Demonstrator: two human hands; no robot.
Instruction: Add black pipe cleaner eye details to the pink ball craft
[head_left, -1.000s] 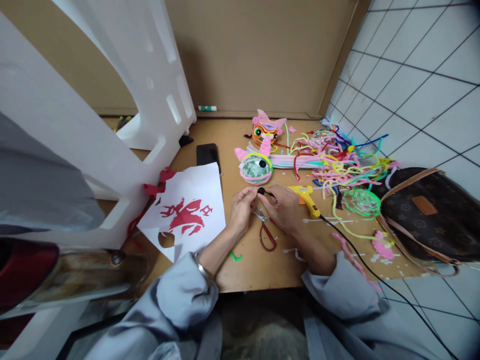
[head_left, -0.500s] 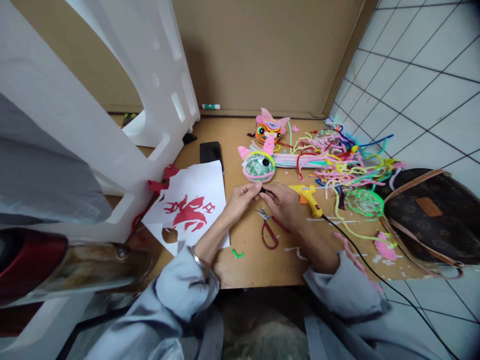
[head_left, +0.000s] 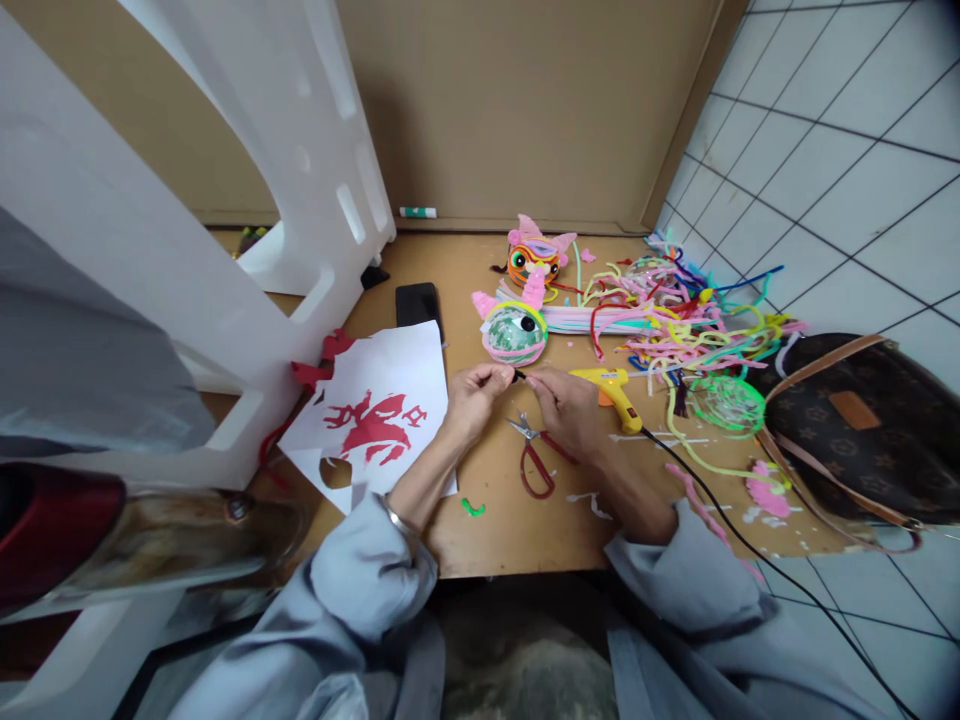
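Note:
Pinched between the fingertips of my left hand (head_left: pixel 472 398) and my right hand (head_left: pixel 567 402) is a small black fuzzy piece (head_left: pixel 518 376); its ends are hidden by the fingers. Just beyond the hands sits a round green-and-white head (head_left: pixel 514 334) with a pink and yellow edging, pink ears and one black-and-white eye. Below the right hand lies a pair of red-handled scissors (head_left: pixel 535 470), blades parted, one handle partly covered by the hand. A yellow glue gun (head_left: pixel 616 396) rests just right of that hand, its black cord running to the lower right.
An orange-and-pink animal face (head_left: pixel 534 262) stands at the back. Tangled colourful pipe cleaners (head_left: pixel 690 315) and a brown handbag (head_left: pixel 862 430) occupy the right. On the left are white paper (head_left: pixel 431 375) with red cut-outs, a black phone (head_left: pixel 417 304) and a white plastic frame (head_left: pixel 330 250).
The hands keep their pinch on the black piece, and a little more gap shows between the fingertips. The whole view has shifted slightly; the other things stay in place.

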